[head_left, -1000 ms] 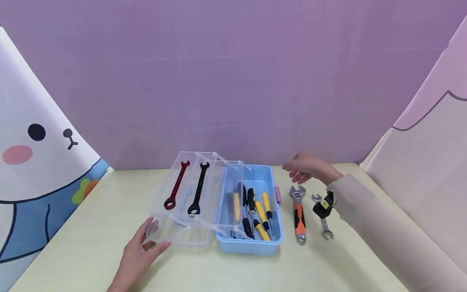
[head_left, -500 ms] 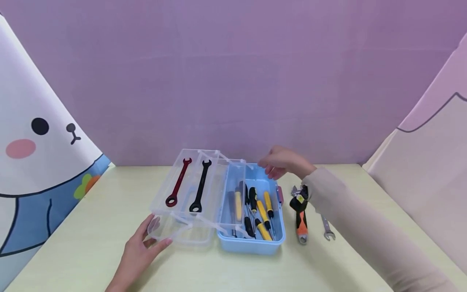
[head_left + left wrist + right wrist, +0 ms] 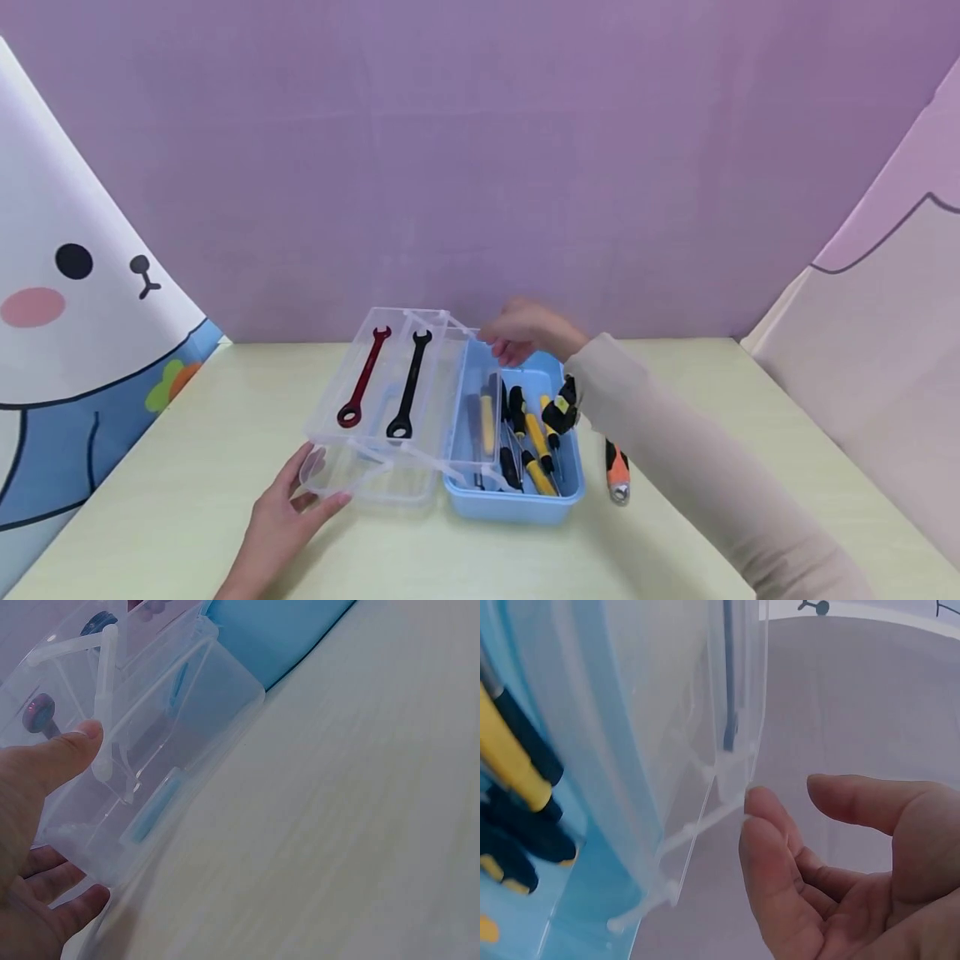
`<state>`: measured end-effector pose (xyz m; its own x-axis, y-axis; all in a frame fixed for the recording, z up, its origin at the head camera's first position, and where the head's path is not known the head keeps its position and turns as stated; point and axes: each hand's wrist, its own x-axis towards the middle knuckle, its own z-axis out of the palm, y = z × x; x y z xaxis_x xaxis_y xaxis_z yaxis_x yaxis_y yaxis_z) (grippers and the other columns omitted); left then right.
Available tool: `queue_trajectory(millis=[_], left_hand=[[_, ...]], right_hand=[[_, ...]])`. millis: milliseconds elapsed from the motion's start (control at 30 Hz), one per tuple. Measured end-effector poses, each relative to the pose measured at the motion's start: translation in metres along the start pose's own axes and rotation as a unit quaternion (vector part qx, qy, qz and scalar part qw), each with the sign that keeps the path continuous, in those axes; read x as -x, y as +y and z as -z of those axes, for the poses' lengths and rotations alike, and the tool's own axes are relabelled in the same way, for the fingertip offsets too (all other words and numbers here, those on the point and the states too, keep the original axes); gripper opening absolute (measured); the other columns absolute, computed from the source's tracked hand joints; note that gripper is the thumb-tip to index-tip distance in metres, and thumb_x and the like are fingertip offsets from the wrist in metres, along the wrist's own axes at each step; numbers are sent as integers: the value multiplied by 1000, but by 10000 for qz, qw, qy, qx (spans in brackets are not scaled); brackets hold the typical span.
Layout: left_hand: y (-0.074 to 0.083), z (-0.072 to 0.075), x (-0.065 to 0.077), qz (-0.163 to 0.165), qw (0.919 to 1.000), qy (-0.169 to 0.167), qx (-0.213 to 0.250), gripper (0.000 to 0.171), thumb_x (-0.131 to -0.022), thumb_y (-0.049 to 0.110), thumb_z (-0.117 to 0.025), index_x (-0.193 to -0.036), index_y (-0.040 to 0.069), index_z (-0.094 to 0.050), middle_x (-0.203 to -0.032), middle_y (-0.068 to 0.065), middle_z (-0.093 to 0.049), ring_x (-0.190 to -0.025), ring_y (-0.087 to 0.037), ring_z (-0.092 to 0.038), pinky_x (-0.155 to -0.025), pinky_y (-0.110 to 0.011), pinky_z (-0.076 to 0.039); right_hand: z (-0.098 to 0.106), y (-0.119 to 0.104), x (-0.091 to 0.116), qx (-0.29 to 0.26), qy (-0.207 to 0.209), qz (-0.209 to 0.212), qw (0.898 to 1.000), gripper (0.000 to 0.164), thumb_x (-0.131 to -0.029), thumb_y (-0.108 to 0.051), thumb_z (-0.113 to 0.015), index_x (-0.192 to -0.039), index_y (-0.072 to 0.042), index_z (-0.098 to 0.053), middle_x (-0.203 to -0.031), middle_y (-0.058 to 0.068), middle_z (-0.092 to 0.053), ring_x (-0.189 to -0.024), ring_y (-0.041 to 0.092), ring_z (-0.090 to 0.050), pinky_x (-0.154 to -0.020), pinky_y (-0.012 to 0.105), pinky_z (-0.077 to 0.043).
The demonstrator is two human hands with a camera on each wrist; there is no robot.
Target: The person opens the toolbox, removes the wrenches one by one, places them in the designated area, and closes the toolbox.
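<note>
A light blue toolbox (image 3: 517,508) stands opened on the table, holding several yellow and black screwdrivers (image 3: 536,435). Its clear tray (image 3: 322,423), swung out left on white hinge arms, carries a red wrench (image 3: 363,379) and a black wrench (image 3: 410,387). My left hand (image 3: 273,521) holds the corner of the clear lid (image 3: 401,493), thumb at the front and fingers at the end wall. Over the toolbox's back left corner is my right hand (image 3: 525,327), fingers loosely bent and nothing between them. In the right wrist view its fingertips (image 3: 765,847) are close to a hinge arm (image 3: 705,825).
An adjustable wrench (image 3: 618,479) with an orange and black handle lies right of the toolbox, partly behind the right sleeve (image 3: 675,450). A purple cloth (image 3: 480,167) rises behind the table, with printed cloths at both sides.
My right hand has travelled left, from above the adjustable wrench to the back of the toolbox. Its sleeve now covers the small silver wrench. The left hand has stayed at the lid.
</note>
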<state>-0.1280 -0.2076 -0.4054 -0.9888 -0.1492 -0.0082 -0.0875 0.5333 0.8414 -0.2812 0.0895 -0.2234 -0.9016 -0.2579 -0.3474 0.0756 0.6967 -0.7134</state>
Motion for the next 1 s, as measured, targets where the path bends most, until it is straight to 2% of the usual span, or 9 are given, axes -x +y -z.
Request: queue_trajectory(millis=[200,367,467,567,700,1000], left_hand=[[1,-2,-3,42,10000,-87,-21,96,-80,36,-77,-152,8,-19,-146,-29,-37,-119,-44,-54,-88,-39,-56],[2,2,-2,127,9998,-119,-79,98,-80,38,-76,-152,8,-17,-147,-28,-35,-121,-44,-52,-91,-41,-54],[3,3,0,122,9998,-113,-63,98,-79,38,-76,-152,8,-17,-147,-28,-35,-121,-44,-52,-90,-40,-55],[3,4,2,151,9998,-98,-60,98,-79,38,-77,-152,8,-18,-148,-27,-35,-121,-43,-52,-90,-39,-55],[3,3,3,123,9999,-83,-55,98,-79,38,-76,-152,8,-18,-148,-25,-35,-123,-41,-51,-94,-40,-53],[5,4,8,93,9999,-19,-100,97,-79,37,-76,-152,9,-19,-147,-26,-37,-119,-41,-54,-92,-40,-54]], right_hand=[[-10,-14,-4,-316,-24,87,9995,23,-91,-21,-62,-99,0,-57,-68,5,-60,-55,14,-59,-77,37,-60],[-20,-27,-7,-602,-25,153,9981,34,-90,-18,-63,-114,3,-52,-71,7,-61,-58,16,-63,-78,38,-59],[-27,-33,-10,-672,-37,180,9976,36,-90,-18,-63,-118,2,-51,-73,7,-61,-60,17,-64,-82,40,-58],[-37,-38,-15,-723,-109,208,9971,31,-90,-17,-64,-113,1,-56,-73,7,-60,-61,16,-63,-87,41,-57],[-46,-43,-21,-692,-177,234,9972,29,-89,-16,-64,-111,2,-56,-69,5,-58,-58,14,-60,-85,37,-58],[-56,-55,-18,-694,-62,395,9968,28,-89,-13,-63,-109,4,-53,-73,9,-58,-57,16,-60,-85,39,-58]])
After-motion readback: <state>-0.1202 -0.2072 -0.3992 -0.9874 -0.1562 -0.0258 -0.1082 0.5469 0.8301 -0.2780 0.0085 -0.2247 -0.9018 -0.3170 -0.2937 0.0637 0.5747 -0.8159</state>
